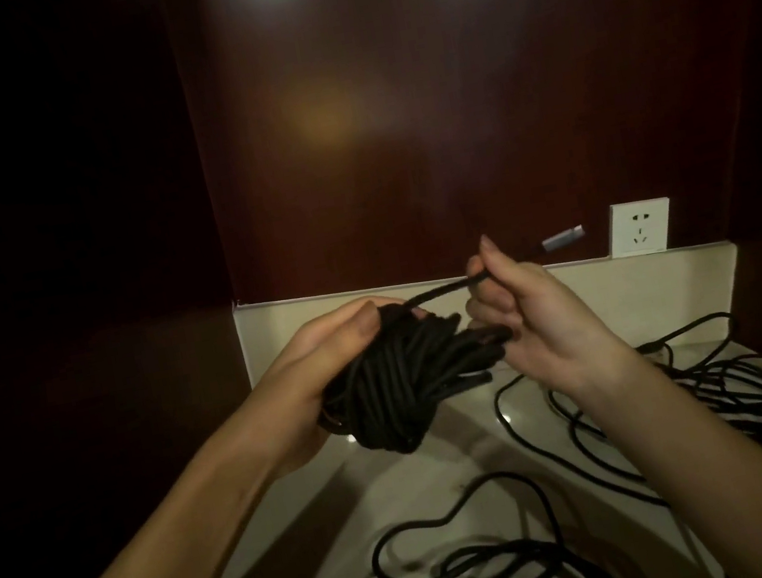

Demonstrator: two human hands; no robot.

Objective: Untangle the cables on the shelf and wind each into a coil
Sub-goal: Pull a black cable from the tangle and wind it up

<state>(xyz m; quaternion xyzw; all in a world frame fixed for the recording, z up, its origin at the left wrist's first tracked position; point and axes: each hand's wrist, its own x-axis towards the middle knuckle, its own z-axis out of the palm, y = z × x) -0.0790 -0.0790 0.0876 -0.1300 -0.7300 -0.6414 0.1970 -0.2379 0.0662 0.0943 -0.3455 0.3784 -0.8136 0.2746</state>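
Above the pale shelf (405, 498): 2 hands winding a black cable coil (405, 381).
Left hand (318, 376) cups the coil, thumb curled over its top, fingers wrapped beneath. Right hand (525, 309) pinches the free strand (440, 291) between thumb and fingers, just right of the coil. Loose tangled cables (744, 398) lie on the shelf below; a wall socket (639, 227) stands behind.

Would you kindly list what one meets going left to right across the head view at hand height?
Left hand → coiled black cable → right hand → silver plug → white wall socket.
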